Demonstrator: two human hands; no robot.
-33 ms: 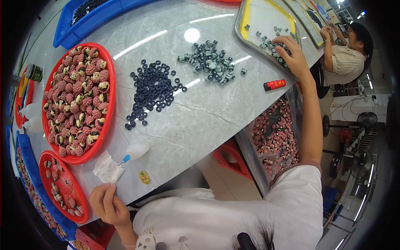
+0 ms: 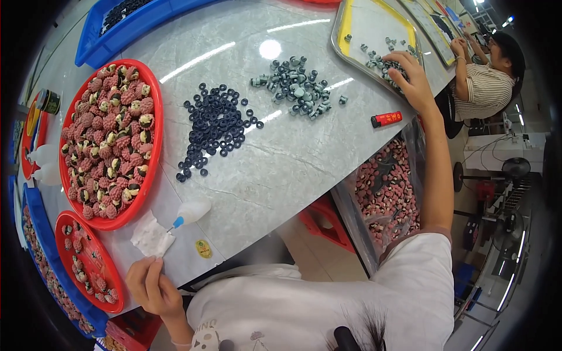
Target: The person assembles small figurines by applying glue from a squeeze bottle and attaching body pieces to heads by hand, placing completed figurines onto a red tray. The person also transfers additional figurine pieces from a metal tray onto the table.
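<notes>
My right hand [image 2: 414,83] reaches over a metal tray [image 2: 335,36] with a yellow inner border at the far right. Its fingers are bent and apart, the tips at small pale green and dark pieces [image 2: 393,72] in the tray; no held piece shows. Low on the left, my left hand [image 2: 153,288] is loosely curled at the table edge, fingers apart and seemingly without anything in them. Its fingertips come up to a crumpled white tissue [image 2: 152,235]. Beside the tissue lies a white squeeze bottle [image 2: 193,212] with a blue tip.
Dark blue rings [image 2: 213,126] and pale green pieces [image 2: 298,88] lie in heaps mid-table. A red lighter [image 2: 387,119] is near the edge. Two red trays [image 2: 153,169] hold pink berry-shaped pieces. A blue bin [image 2: 88,55] stands far left. Below is a lined box of pink pieces [image 2: 383,193]. Another person [image 2: 483,88] sits far right.
</notes>
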